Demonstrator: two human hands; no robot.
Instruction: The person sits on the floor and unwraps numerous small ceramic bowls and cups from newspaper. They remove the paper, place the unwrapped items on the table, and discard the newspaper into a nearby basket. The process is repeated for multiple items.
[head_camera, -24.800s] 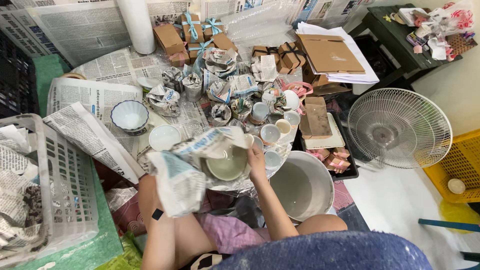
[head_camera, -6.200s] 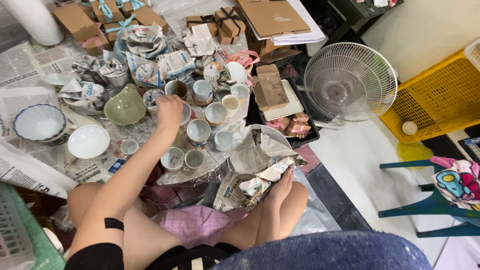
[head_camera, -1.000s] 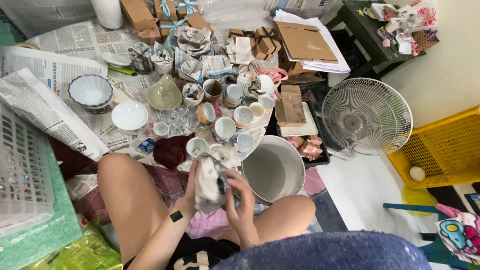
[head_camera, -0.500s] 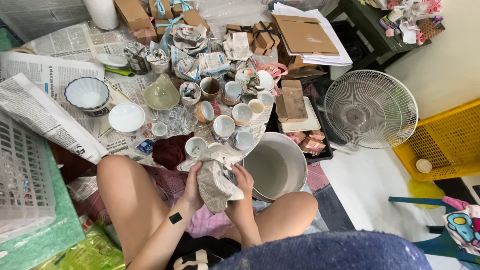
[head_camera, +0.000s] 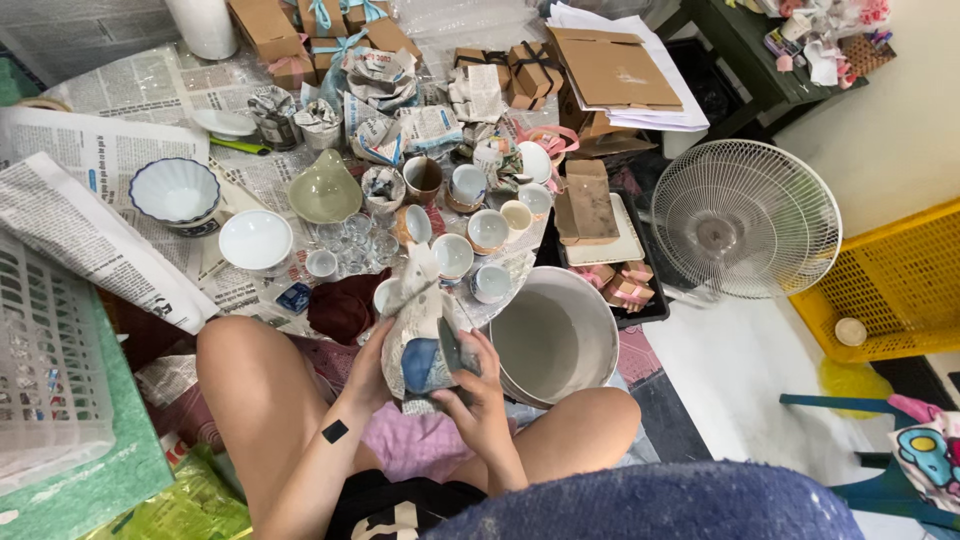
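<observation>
Both hands now on the paper-wrapped blue cup (head_camera: 425, 362): left hand (head_camera: 372, 368) cradles it, right hand (head_camera: 478, 385) fingers (head_camera: 462, 352) grasp the wrap; paper's peeled back vs. 1 s ago, so unwrapping's nearly done, I'd say.

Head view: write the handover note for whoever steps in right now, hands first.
Left hand: cups the left side of a paper-wrapped blue piece held over the lap.
Right hand: grips the same bundle from the right and below, fingers on the paper.
Things: the newspaper is partly open, blue glaze showing. A large grey basin sits just to the right. Small cups stand unwrapped on the newspaper-covered floor ahead, with a white bowl and a blue-rimmed bowl to the left.
Done: many cups and bowls stand bare.
Left: the bundle in hand, and several wrapped bundles farther back.
</observation>
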